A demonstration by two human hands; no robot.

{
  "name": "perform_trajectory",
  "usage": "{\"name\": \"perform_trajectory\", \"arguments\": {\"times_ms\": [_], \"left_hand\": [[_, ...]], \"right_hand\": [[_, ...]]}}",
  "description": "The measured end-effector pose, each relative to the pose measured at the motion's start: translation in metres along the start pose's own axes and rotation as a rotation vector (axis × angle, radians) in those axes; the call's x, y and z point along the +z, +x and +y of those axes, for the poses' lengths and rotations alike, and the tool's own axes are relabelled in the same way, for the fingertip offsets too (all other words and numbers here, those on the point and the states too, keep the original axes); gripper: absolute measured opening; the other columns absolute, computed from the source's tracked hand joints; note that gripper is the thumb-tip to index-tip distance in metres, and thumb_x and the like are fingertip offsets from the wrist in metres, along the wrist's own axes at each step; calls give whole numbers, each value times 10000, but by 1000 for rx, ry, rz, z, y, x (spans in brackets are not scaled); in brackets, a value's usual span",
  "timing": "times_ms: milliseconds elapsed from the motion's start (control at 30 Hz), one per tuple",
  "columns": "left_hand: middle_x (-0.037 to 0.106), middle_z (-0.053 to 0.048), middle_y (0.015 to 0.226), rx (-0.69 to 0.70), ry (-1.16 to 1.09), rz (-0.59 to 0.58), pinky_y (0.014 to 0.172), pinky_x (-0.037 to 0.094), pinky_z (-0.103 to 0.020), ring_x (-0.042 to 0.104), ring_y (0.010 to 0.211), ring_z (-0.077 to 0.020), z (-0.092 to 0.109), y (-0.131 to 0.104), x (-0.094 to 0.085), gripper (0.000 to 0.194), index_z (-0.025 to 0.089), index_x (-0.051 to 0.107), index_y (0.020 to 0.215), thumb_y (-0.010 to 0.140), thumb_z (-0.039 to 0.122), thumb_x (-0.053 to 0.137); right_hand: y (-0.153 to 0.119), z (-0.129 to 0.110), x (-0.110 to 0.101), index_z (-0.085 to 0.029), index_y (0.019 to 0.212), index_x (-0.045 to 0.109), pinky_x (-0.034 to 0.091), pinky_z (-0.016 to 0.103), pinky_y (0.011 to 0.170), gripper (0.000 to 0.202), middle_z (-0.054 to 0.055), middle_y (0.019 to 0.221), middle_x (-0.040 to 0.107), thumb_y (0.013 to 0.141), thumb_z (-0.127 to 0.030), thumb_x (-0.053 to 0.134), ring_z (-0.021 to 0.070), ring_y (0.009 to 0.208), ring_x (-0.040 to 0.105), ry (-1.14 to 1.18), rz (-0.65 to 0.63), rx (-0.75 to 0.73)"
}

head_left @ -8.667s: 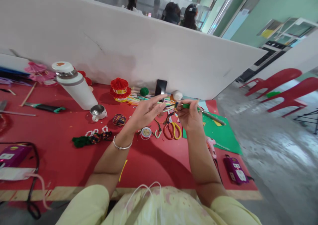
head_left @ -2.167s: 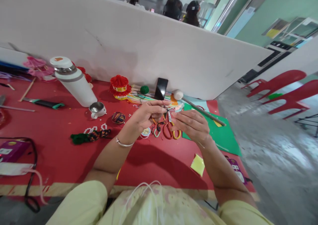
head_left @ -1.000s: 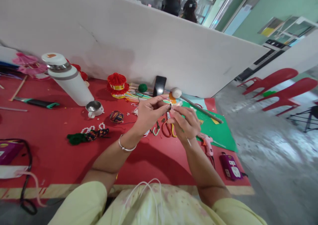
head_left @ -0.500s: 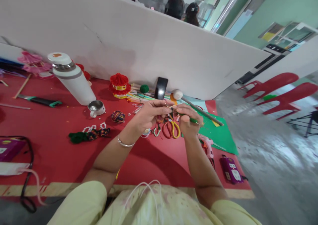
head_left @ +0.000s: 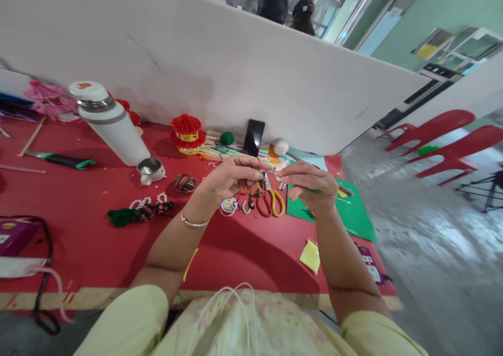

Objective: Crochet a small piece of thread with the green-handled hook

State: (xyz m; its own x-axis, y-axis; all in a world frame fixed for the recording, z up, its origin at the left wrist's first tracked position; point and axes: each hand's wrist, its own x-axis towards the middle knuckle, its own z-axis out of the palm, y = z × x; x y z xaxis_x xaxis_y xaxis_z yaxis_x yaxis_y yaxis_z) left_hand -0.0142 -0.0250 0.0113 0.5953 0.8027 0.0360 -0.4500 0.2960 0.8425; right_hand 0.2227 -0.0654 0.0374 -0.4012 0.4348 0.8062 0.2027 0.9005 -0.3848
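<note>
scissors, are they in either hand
No, the scissors lie on the red table, gripped by neither left hand nor right hand.

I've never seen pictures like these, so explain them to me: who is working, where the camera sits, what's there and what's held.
There is no machine here, just a person's bare left hand and right hand. The one camera is worn on the head, looking forward and down. On the red table are a bottle, a cup, a yarn ball, scissors and a phone. The right hand has a thin tool in its grip. The left hand pinches a dark piece, too small to identify.
</note>
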Motion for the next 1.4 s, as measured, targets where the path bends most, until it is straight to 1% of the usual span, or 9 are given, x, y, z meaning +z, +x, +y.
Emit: {"name": "perform_trajectory", "arguments": {"times_ms": [400, 467, 600, 700, 867, 1033, 1133, 1233, 1400], "left_hand": [[740, -44, 643, -70, 80, -116, 475, 469, -226, 589, 492, -97, 4, -3, 3, 213, 159, 874, 794, 585, 186, 906], [751, -48, 667, -37, 59, -99, 497, 485, -234, 612, 521, -104, 0, -3, 10, 234, 162, 875, 805, 586, 208, 946], [814, -49, 817, 254, 59, 186, 567, 517, -225, 662, 624, -103, -13, 1, 20, 267, 199, 881, 847, 622, 280, 1000], [831, -49, 870, 350, 90, 235, 703, 584, -250, 720, 737, -127, -18, 4, 21, 296, 200, 887, 913, 653, 286, 1001], [816, -42, 804, 276, 18, 220, 653, 572, -239, 702, 664, -114, -13, 2, 23, 377, 180, 882, 952, 619, 287, 1022], [819, -40, 806, 273, 10, 177, 718, 603, -257, 724, 703, -126, -8, -1, 24, 395, 190, 887, 960, 600, 274, 1025], [830, -50, 830, 303, 124, 171, 746, 620, -293, 747, 741, -159, -7, -3, 21, 417, 194, 888, 999, 612, 287, 1014], [829, -44, 831, 394, 264, 251, 749, 615, -303, 740, 753, -167, -9, -2, 21, 356, 189, 889, 984, 647, 264, 975], [768, 16, 723, 480, 236, 377, 637, 540, -225, 642, 639, -97, -14, 1, 25, 349, 210, 892, 1021, 673, 202, 930]], "right_hand": [[12, -3, -17, -298, 1010, 882, 693, 382, 808, 285, 58, 923, 885, 909, -548, 791, 215, 849, 841, 218, -196, 214], [5, 2, 3, -293, 899, 875, 693, 359, 725, 346, 40, 827, 870, 900, -620, 764, 205, 760, 832, 284, -36, 235], [-13, 6, 53, -331, 975, 861, 704, 409, 830, 332, 38, 967, 874, 927, -632, 730, 231, 947, 838, 71, 474, 296], [-20, 5, 74, -364, 1073, 857, 688, 435, 886, 287, 37, 1064, 864, 951, -589, 726, 243, 1014, 823, -75, 553, 225], [-20, 6, 75, -386, 1135, 840, 689, 477, 911, 332, 50, 1152, 854, 963, -624, 687, 266, 1067, 819, -109, 486, 223], [-14, 1, 72, -378, 1149, 833, 689, 444, 916, 276, 15, 1097, 873, 902, -255, 843, 226, 1003, 828, -144, 491, 149], [-9, -2, 67, -363, 1085, 844, 694, 443, 888, 204, 6, 1025, 879, 919, -246, 819, 220, 952, 831, -73, 513, 183], [-7, -2, 60, -353, 1072, 846, 689, 425, 863, 181, 6, 1005, 879, 933, -246, 805, 217, 929, 826, -71, 413, 235], [-10, 1, 70, -400, 1152, 827, 676, 422, 877, 379, -1, 1165, 869, 877, -139, 836, 232, 993, 820, -398, 420, 14]]}}
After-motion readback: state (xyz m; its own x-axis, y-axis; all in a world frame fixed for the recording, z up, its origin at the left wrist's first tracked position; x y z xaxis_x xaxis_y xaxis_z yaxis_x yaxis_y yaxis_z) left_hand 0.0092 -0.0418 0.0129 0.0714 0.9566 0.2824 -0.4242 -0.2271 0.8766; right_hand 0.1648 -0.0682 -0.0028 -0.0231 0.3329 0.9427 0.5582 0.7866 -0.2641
